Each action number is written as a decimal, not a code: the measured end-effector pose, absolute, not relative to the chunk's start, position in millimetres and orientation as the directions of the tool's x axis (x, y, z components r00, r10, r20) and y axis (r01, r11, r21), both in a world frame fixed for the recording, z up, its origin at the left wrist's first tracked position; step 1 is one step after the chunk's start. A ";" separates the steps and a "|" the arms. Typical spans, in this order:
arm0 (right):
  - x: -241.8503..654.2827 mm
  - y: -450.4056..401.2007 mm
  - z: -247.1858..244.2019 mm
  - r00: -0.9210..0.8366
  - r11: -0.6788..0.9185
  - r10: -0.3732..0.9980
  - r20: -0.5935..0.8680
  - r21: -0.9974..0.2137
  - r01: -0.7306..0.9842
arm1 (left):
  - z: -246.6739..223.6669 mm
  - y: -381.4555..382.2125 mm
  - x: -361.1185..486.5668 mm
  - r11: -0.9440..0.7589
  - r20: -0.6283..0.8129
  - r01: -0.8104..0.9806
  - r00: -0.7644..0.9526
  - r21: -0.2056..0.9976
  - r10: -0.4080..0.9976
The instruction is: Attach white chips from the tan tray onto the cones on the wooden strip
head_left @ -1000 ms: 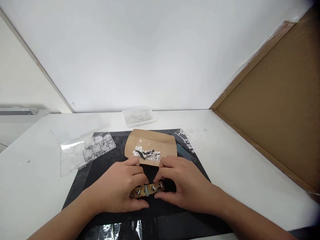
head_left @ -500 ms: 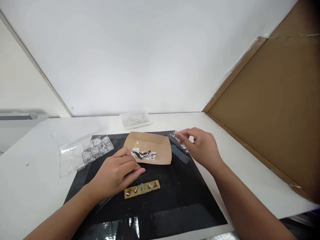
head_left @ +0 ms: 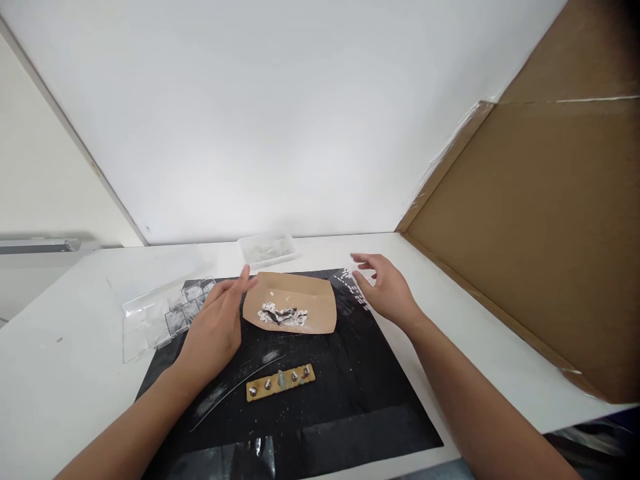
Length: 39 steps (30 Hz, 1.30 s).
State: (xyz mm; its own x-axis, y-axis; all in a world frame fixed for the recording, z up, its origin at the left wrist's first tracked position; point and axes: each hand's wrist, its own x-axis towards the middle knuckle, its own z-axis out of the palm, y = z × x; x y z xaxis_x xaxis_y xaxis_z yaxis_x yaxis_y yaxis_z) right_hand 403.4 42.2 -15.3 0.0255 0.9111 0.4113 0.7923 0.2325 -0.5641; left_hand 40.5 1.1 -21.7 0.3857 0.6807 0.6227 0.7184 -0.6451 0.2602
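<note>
My left hand (head_left: 217, 330) is raised over the left part of the black mat (head_left: 380, 373), its fingers stretched out close to the left edge of a brown paper tray (head_left: 315, 300). Nothing shows in it. In the tray lie small white pieces (head_left: 270, 313) and dark shreds. My right hand (head_left: 390, 290) hovers at the mat's far right corner, thumb and fingers apart, beside several small white rectangles (head_left: 357, 293). Nearer to me, a yellowish strip (head_left: 281, 383) carries several shiny metal pieces and a pale green piece in the middle.
A clear compartment box (head_left: 160, 320) with whitish packets stands at the left, partly behind my left hand. Behind the tray is a shallow translucent container (head_left: 267, 250) with pale contents. Cardboard (head_left: 550, 233) walls off the right side, and a white wall (head_left: 280, 133) rises behind.
My left hand has lifted away from above the yellowish strip, and its fingers have straightened. The right hand's fingers have spread. A bluish patch beside the tray no longer shows. The view has shifted slightly.
</note>
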 end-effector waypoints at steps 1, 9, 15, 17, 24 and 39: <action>401.4 41.5 -14.0 0.001 0.241 0.918 0.396 -0.561 0.792 | -20.7 1.8 38.8 -0.593 0.611 0.750 0.329 0.294 0.720; 386.0 36.8 -21.7 -0.177 0.449 0.859 0.481 -0.541 0.711 | 0.7 20.1 -0.4 -0.328 0.784 0.809 -0.242 0.488 0.571; 330.7 36.0 -5.7 -0.377 0.609 0.789 0.486 -0.530 0.590 | -3.1 40.4 -40.2 -0.140 0.844 0.891 -0.344 0.432 0.411; 298.8 38.1 9.8 -0.578 0.721 0.691 0.434 -0.471 0.508 | -5.9 44.8 -48.1 -0.107 0.831 0.893 -0.357 0.438 0.426; 177.0 76.3 37.4 -0.875 0.889 0.451 0.173 -0.169 0.425 | -9.0 47.4 -51.5 -0.064 0.788 0.874 -0.401 0.482 0.468; 105.3 102.1 35.1 -0.849 0.862 0.507 -0.149 0.065 0.503 | -5.2 45.0 -49.4 -0.045 0.795 0.881 -0.401 0.470 0.454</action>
State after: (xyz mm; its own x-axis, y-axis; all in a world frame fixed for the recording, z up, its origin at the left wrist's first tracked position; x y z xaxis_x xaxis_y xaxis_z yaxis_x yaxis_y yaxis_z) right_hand 105.3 102.1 35.1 -0.8493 0.5065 -0.1486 0.5027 0.8620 0.0651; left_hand -49.4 45.0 -5.2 -0.4015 0.4542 0.7953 0.8813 -0.0447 0.4704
